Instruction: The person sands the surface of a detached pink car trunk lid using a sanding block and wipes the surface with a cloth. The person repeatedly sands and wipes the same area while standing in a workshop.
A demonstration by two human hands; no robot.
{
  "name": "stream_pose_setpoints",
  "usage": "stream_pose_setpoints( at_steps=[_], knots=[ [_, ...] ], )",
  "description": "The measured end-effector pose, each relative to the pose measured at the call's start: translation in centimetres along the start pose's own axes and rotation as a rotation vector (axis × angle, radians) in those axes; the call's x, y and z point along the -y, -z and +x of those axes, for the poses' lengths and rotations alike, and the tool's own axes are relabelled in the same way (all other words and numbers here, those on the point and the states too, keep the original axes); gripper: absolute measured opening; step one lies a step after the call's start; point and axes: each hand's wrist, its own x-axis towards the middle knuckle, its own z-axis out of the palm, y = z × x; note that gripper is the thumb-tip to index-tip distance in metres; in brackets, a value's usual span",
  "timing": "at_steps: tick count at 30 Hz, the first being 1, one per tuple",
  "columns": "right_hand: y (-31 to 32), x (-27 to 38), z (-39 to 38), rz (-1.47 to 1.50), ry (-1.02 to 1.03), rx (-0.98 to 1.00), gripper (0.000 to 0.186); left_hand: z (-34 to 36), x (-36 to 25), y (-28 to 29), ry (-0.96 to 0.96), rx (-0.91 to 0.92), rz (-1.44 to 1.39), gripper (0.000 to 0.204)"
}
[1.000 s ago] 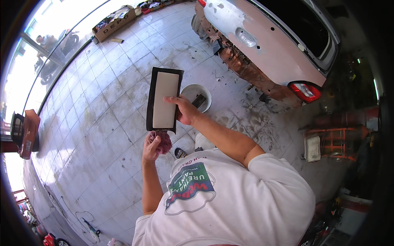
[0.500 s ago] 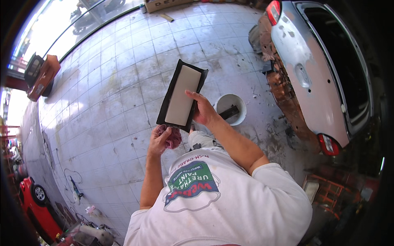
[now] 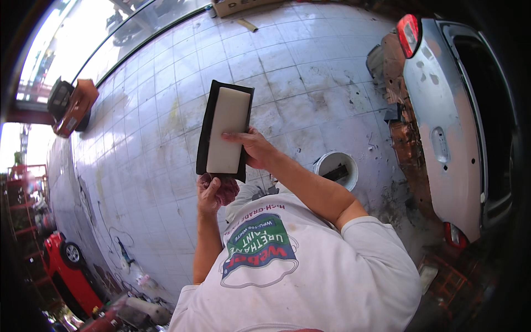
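My right hand [image 3: 255, 146] grips a sanding block [image 3: 228, 113] by its right side, the thumb lying across its pale face. Black sandpaper [image 3: 207, 130] shows around the block's edges, curling outward. Bunched in my left hand [image 3: 207, 198] is a damp-looking maroon rag [image 3: 228, 192], just below the block's near end. Whether the left fingertips also touch the sandpaper cannot be made out. Beyond my right forearm a white bucket [image 3: 354, 178] stands on the floor with a dark piece [image 3: 337, 174] inside.
On the right stands a car's rear end [image 3: 451, 160], partly bare and filler-coated. Tiled floor [image 3: 149, 166] stretches ahead and left. At the far left lies an orange car part [image 3: 77, 108]. A red car [image 3: 69, 276], a corded power tool [image 3: 125, 252] and a cardboard box [image 3: 243, 6] are farther off.
My view has turned left, so the car and bucket sit farther right. The sanding block has shifted left and stands straighter. Both hands keep their holds.
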Motion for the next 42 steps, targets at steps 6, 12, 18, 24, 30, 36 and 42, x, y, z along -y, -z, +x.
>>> stream_pose_setpoints(
  at_steps=[6,12,18,24,30,36,42],
  knots=[
    [3.2,5.8,4.3,0.026,0.212,-0.143,0.041,12.2,2.1,-0.2,0.076,-0.020,0.125,0.023],
    [5.9,11.8,5.9,-0.160,0.556,-0.676,0.115,23.9,0.6,-8.2,0.010,0.306,0.443,0.051],
    [8.5,14.4,2.7,-0.098,0.858,-1.098,0.126,31.4,3.2,-16.4,-0.662,1.060,0.938,0.056],
    [10.7,12.6,-5.4,0.004,1.259,-1.354,0.070,30.0,4.7,-24.8,-0.815,1.613,0.731,0.057],
    [13.2,0.8,-16.2,0.024,1.120,-1.640,0.070,35.0,17.4,-22.6,-0.042,1.942,1.008,0.041],
    [20.0,-25.9,-20.4,0.289,0.593,-1.863,0.084,48.9,22.6,-7.6,1.198,0.835,1.382,0.047],
    [13.6,-40.9,-12.7,1.012,0.264,-1.644,0.076,51.2,11.5,-4.6,1.448,0.568,0.972,0.059]
  ],
)
